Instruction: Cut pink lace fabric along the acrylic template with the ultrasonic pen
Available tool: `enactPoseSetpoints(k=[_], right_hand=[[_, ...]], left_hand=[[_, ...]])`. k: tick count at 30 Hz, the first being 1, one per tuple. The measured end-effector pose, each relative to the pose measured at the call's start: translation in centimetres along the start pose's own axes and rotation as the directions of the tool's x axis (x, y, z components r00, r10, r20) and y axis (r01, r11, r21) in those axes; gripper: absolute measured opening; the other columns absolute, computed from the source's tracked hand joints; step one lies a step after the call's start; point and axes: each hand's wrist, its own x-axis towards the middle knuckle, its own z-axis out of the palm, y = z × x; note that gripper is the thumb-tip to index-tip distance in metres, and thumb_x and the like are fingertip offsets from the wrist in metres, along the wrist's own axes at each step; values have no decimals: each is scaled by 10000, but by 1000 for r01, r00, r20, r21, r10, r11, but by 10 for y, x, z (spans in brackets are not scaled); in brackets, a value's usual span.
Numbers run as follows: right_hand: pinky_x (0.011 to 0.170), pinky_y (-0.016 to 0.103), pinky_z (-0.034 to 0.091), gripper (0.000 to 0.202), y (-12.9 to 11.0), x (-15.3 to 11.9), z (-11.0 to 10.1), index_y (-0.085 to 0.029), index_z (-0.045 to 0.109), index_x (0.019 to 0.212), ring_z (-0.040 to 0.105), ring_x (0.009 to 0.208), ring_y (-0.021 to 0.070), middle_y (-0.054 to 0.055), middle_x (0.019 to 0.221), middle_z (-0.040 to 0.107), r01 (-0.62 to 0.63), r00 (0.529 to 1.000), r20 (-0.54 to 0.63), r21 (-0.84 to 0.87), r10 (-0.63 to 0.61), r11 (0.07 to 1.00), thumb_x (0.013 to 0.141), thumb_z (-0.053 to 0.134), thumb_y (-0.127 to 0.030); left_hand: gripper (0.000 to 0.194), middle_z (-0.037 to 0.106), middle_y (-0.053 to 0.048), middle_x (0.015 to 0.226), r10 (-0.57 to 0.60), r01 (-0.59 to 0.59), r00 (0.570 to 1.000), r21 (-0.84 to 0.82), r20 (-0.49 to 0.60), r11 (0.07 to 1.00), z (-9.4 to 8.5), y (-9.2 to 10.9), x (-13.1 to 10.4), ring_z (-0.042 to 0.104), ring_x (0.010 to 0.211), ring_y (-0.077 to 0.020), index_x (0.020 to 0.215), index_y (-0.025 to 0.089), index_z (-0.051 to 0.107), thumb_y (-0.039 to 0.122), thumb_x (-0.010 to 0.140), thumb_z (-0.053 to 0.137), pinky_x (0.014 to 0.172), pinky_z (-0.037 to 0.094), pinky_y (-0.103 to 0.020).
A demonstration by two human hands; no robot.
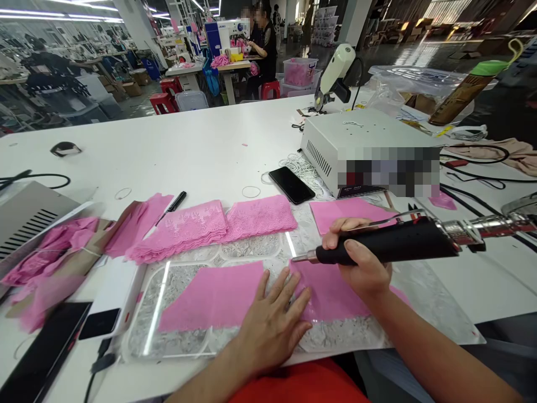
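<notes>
My right hand [369,274] is closed around a black-handled tool [394,243] with a narrow metal tip pointing left. The tip is over the upper left corner of a pink fabric piece [331,296]; whether it touches cannot be made out. My left hand [271,322] lies flat with fingers spread, its fingertips by the gap between that piece and another pink fabric piece [213,296] on the left. Both pieces lie on a shiny marbled sheet [180,274]. Behind it are two stacks of pink lace, a left lace stack [184,226] and a right lace stack [260,218].
A grey box-shaped machine [369,134] stands back right, with cables beside it. Nearer are a black phone [291,184] and a pen [176,201]. At left lie bunched pink fabric [62,246], a white power bank [113,291] and a black device [46,347]. A person sits farther back.
</notes>
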Motion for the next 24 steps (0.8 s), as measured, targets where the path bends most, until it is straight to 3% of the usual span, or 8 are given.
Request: enactPoseSetpoints(k=[15, 19, 24], right_hand=[[616, 321, 518, 84, 5, -3, -1, -222, 562, 877, 583, 641, 123, -2, 846, 566, 33, 996, 88, -37, -29, 999, 811, 613, -230], [601, 317, 519, 86, 5, -2, 0, -222, 569, 876, 585, 640, 123, -5, 847, 568, 32, 997, 68, -31, -30, 999, 801, 611, -217], [543, 298, 501, 110, -4, 0, -5, -203, 605, 836, 568, 570, 111, 4, 805, 574, 30, 1000, -5, 43, -30, 999, 727, 604, -224]], left_hand=[[437, 504, -112, 1419, 6, -6, 1000, -23, 17, 1000, -2, 0, 2, 371, 1379, -318, 1335, 191, 522, 425, 972, 452, 1107, 306, -558], [412, 539, -111, 1386, 44, -44, 998, -15, -39, 999, -6, 0, 2, 420, 1349, -307, 1309, 168, 540, 395, 975, 461, 1109, 326, -536], [280, 644, -67, 1261, 146, -158, 979, -73, -144, 985, -12, 1, -12, 516, 1273, -236, 1162, 142, 622, 291, 981, 469, 1119, 357, -418]])
